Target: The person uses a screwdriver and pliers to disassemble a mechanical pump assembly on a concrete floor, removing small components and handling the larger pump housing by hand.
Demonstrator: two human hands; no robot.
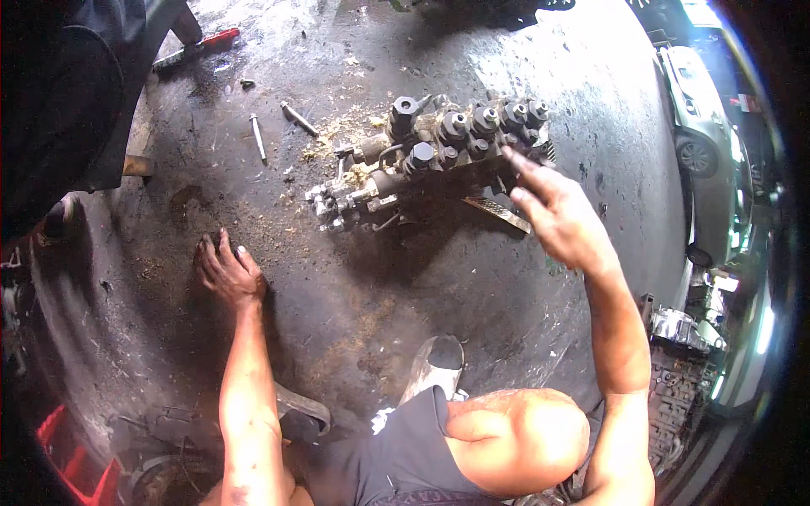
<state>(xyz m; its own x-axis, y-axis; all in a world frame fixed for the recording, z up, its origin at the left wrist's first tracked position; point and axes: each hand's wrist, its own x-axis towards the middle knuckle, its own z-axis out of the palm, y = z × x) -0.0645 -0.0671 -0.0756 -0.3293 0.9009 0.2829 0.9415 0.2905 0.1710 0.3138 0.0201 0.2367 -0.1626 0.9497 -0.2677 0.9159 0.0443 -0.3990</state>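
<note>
A greasy metal block [460,164] that looks like a hydraulic valve bank, with hex caps and fittings along its top, lies on the dark floor ahead of me. My right hand [557,211] is over its right end, fingers stretched toward it; whether the fingertips touch the metal I cannot tell. Beneath that end a ridged metal strip [499,214] sticks out. Down on the floor to the left, my left hand [229,268] rests with its fingers spread, apart from the block and holding nothing.
Two long bolts, one [258,138] upright in view and one slanted [299,118], lie beyond my left hand. A red-handled tool [201,48] is at the far left. Sawdust-like crumbs [325,143] surround the block. A car [709,152] and engine parts [675,379] stand right; a red crate [76,464] sits lower left.
</note>
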